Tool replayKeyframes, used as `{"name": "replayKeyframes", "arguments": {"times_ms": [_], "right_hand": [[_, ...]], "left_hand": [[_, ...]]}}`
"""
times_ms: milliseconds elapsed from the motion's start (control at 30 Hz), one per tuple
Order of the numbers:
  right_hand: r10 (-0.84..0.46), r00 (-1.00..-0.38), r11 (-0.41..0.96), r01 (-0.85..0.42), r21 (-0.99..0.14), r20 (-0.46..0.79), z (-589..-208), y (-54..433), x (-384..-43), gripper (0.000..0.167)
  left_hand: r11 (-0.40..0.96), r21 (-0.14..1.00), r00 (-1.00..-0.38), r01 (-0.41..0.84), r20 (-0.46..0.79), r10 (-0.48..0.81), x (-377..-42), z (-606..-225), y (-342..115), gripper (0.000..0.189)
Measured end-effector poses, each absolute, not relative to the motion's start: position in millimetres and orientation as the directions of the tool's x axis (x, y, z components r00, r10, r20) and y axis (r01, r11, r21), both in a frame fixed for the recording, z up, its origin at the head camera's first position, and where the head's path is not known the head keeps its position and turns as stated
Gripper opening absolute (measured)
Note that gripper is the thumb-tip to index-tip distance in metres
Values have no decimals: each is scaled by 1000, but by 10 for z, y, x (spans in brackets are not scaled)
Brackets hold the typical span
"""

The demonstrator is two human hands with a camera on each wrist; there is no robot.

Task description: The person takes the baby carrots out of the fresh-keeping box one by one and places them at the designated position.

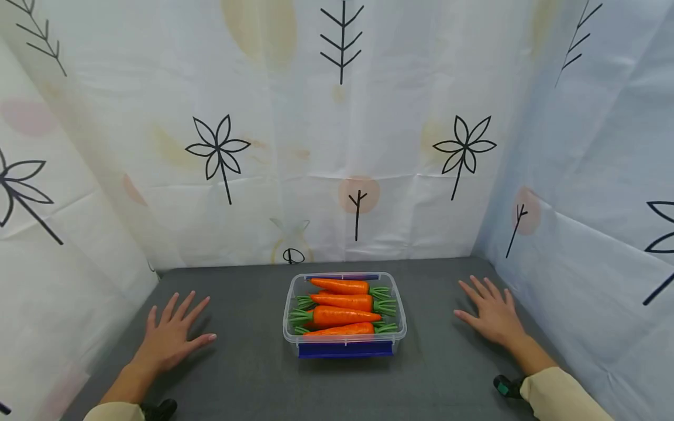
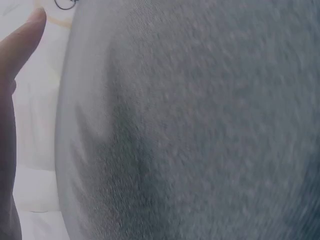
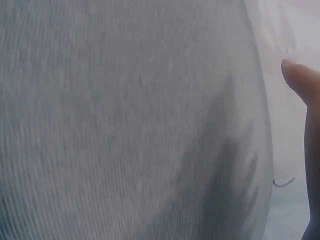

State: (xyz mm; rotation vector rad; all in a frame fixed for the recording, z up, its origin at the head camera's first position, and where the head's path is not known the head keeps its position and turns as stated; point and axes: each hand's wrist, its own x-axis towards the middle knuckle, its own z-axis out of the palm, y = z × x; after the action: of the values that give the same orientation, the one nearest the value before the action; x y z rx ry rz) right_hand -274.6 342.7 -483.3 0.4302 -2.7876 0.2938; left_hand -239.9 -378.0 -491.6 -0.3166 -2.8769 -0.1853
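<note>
In the head view a clear plastic box with blue clips stands at the middle of the grey table. Several orange carrots with short green tops lie inside it, stacked crosswise. To the left of the box is my left hand, its fingers spread and nothing held. My right hand is off to the right, also with spread fingers and nothing in it. Both hands are apart from the box. The left wrist view shows the left thumb over the table; the right wrist view shows the right thumb.
The grey tabletop runs back to a white cloth wall printed with leaves and flowers. Similar cloth hangs along the left side and right side. Hand shadows fall on the table.
</note>
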Motion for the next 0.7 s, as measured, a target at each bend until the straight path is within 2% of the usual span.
{"name": "replayKeyframes", "arguments": {"times_ms": [300, 700], "right_hand": [[-247, -863, 907, -365, -208, 441, -4790, 3155, -2737, 72], [-206, -831, 860, -406, -310, 517, -4767, 2885, -2772, 67]], "left_hand": [[952, 176, -938, 249, 287, 192, -2378, -4861, -3626, 87], [919, 227, -902, 323, 369, 226, -2369, -4810, -3435, 79]]}}
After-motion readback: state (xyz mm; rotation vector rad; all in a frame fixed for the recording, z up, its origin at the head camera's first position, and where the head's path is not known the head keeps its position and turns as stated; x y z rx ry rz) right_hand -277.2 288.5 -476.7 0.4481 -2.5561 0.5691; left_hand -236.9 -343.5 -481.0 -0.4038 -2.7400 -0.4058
